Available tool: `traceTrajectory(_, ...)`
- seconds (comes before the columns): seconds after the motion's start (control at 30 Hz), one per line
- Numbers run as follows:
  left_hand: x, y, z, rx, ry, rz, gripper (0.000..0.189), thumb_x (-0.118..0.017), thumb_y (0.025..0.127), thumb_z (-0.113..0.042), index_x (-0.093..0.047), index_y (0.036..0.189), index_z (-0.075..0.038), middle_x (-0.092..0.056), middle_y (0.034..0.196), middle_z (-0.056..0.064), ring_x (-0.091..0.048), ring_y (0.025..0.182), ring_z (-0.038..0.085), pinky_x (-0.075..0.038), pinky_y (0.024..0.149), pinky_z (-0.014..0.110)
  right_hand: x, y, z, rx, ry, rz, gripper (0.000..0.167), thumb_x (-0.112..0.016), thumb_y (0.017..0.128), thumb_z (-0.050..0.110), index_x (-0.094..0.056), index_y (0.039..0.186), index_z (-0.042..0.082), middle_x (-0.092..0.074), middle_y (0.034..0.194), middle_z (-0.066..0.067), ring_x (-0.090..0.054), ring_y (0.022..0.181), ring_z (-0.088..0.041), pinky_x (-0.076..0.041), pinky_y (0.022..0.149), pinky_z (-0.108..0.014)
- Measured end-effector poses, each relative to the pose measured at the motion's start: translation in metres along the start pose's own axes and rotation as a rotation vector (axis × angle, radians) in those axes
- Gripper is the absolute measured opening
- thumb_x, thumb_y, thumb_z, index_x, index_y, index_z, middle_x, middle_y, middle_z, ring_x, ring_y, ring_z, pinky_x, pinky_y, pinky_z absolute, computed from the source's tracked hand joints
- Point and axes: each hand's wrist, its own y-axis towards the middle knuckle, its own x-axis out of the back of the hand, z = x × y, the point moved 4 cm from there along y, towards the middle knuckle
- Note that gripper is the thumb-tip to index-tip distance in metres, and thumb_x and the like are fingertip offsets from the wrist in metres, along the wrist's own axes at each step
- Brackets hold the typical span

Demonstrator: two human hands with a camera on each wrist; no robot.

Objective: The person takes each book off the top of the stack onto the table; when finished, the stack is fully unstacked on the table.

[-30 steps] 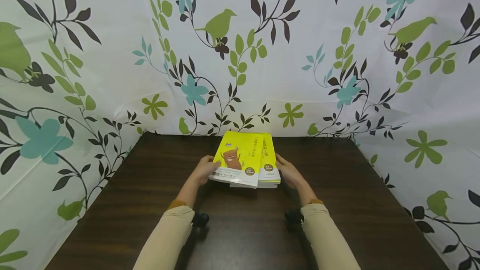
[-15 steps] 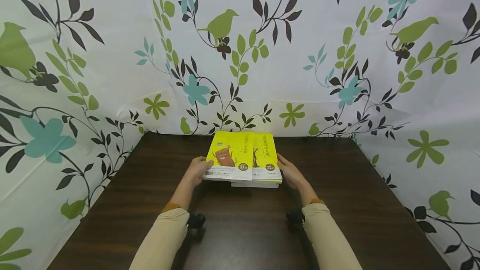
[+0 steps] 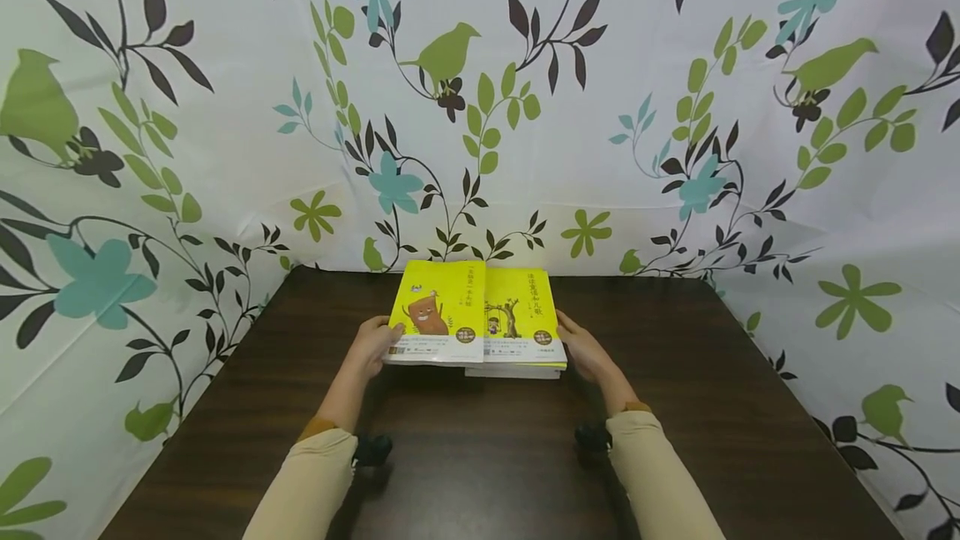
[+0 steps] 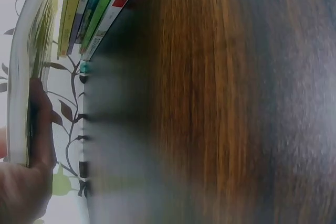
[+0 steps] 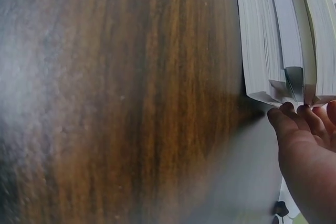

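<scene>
My left hand (image 3: 367,347) grips the lower left corner of a yellow book (image 3: 442,286), its thumb on the cover and its fingers beneath. The cover shows a smiling brown character. The book's right part overlaps a second yellow book (image 3: 534,307) with a tree drawing, the top of a stack. In the left wrist view the held book (image 4: 20,66) is raised off the table. My right hand (image 3: 588,352) rests its fingertips against the right side of the stack. The right wrist view shows those fingertips at the ends of several thick books (image 5: 260,35).
The dark wooden table (image 3: 480,457) reaches back to a white curtain (image 3: 562,132) printed with leaves, birds and flowers. Coloured spines (image 4: 94,11) of the stacked books show in the left wrist view. A black wrist device (image 3: 372,450) sits at the left wrist.
My left hand has moved left with the top yellow book, baring more of the yellow book under it. My right hand has stayed at the stack's right side.
</scene>
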Motion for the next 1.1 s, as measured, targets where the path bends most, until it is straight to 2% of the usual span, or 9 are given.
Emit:
traceTrajectory(0.3, 0.015, 0.001, -0.002, -0.008, 0.014, -0.011, 0.052, -0.048, 0.102, -0.015, -0.032, 0.147, 0.005, -0.055, 0.106, 0.015, -0.06, 0.073, 0.011, -0.051, 0.061, 0.02, -0.001, 0.001, -0.001, 0.002, 0.033, 0.005, 0.057, -0.032, 0.108, 0.025, -0.008, 0.159, 0.015, -0.014, 0.164, -0.012, -0.026, 0.141, -0.029, -0.022, 0.119, -0.052)
traceTrajectory(0.57, 0.029, 0.002, -0.001, -0.011, 0.019, -0.011, 0.054, -0.047, 0.102, -0.017, -0.029, 0.149, 0.005, -0.056, 0.107, 0.015, -0.06, 0.073, 0.01, -0.052, 0.061, 0.02, 0.0, 0.001, 0.0, -0.007, 0.025, 0.007, 0.057, -0.031, 0.108, 0.026, -0.007, 0.159, 0.016, -0.014, 0.164, -0.012, -0.031, 0.138, -0.029, -0.027, 0.117, -0.052)
traceTrajectory(0.87, 0.041, 0.005, 0.003, -0.009, 0.007, -0.003, 0.056, -0.048, 0.102, -0.017, -0.029, 0.149, 0.005, -0.058, 0.103, 0.012, -0.061, 0.072, 0.009, -0.054, 0.062, 0.021, 0.005, 0.002, -0.001, 0.0, 0.036, 0.013, 0.057, -0.031, 0.108, 0.027, -0.007, 0.159, 0.018, -0.009, 0.165, -0.011, -0.023, 0.143, -0.029, -0.023, 0.119, -0.052)
traceTrajectory(1.1, 0.056, 0.006, 0.005, 0.002, 0.011, -0.012, 0.058, -0.047, 0.102, -0.017, -0.024, 0.151, 0.005, -0.057, 0.104, 0.013, -0.062, 0.073, 0.009, -0.055, 0.063, 0.022, 0.003, 0.003, -0.003, -0.02, 0.036, 0.024, 0.058, -0.033, 0.108, 0.028, -0.007, 0.159, 0.02, -0.01, 0.165, -0.01, -0.026, 0.141, -0.028, -0.027, 0.117, -0.05)
